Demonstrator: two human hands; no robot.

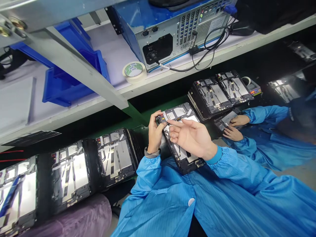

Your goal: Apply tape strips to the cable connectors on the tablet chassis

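Note:
An opened tablet [179, 113], its circuit parts and pale battery plates bare, lies tilted in front of me. My left hand [155, 133] grips its upper left corner, thumb on the face and fingers around the edge. Over the tablet's middle my right hand [192, 136] is turned palm up. Its index finger stretches to the upper left part of the board, near my left thumb, while the other fingers bend loosely. I see nothing held in the right hand. The hand and forearm cover part of the tablet's centre and right side.
Several opened tablets [116, 154] line the bench to the left; stacked ones [209, 93] stand at the right. Beside me a co-worker's hands [234, 126] handle another device. The shelf above holds a computer case [158, 33], a tape roll [134, 72] and blue bins [74, 75].

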